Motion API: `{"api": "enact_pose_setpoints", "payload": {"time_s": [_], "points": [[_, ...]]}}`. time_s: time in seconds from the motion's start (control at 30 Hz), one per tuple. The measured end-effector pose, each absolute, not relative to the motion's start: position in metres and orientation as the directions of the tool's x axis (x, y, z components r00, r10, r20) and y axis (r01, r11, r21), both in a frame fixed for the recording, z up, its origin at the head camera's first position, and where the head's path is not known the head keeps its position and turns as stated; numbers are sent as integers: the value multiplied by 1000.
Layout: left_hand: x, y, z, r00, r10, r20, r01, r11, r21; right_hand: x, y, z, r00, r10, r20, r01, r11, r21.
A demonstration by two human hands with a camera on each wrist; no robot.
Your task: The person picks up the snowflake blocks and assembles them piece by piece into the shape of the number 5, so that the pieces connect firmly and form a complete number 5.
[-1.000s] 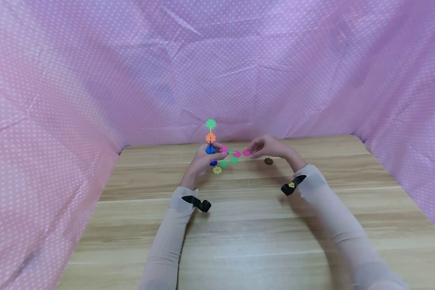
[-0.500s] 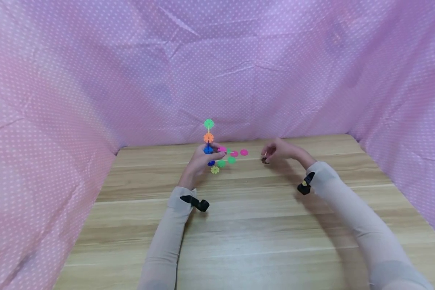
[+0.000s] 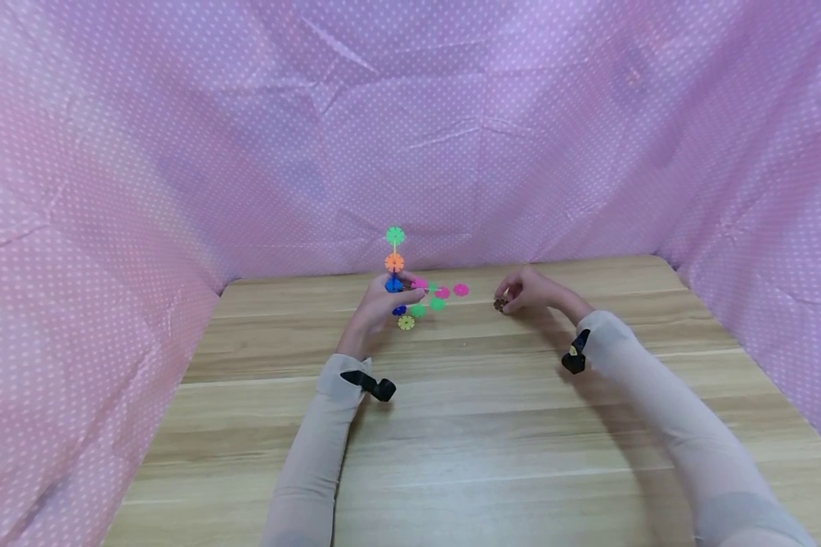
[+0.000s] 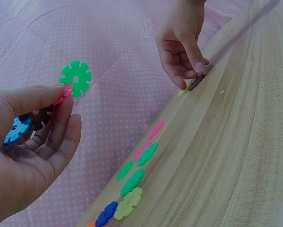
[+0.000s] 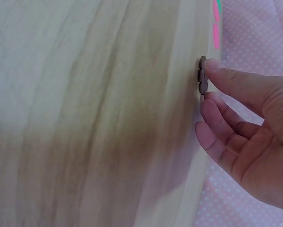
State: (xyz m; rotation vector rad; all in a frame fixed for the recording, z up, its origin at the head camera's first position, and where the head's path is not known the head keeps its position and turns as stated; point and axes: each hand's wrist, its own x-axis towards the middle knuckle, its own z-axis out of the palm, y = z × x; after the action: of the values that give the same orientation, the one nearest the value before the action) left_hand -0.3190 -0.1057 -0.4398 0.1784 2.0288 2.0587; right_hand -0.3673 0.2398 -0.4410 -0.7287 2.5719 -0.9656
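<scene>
Left hand [image 4: 32,142] pinches pink disc [image 4: 64,95]; right hand [image 3: 528,289] narrowly pinches brown disc [image 5: 202,76]; thin edge could slip loose.

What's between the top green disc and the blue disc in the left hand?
The head view shows the orange disc between them, plus a yellowish strip above it and a dark blue strip below.

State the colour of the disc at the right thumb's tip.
The disc is brown, clearest in the right wrist view.
</scene>
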Motion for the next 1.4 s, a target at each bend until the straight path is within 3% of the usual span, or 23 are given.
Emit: {"api": "enact_pose_setpoints", "payload": {"time_s": [0.7,1.03,1.4], "points": [[-320,-107,-440,-963,257,-88,-86,19,996,-371,241,-446,-819,-566,-88,-357,625,-694],[-318,-107,-441,-964,240,-113,-106,41,994,-362,236,-443,-820,-567,-85,-305,556,-773],[-317,-106,-442,-964,240,-117,-116,16,993,-353,215,-435,-908,-412,-74,-124,433,-893]]}}
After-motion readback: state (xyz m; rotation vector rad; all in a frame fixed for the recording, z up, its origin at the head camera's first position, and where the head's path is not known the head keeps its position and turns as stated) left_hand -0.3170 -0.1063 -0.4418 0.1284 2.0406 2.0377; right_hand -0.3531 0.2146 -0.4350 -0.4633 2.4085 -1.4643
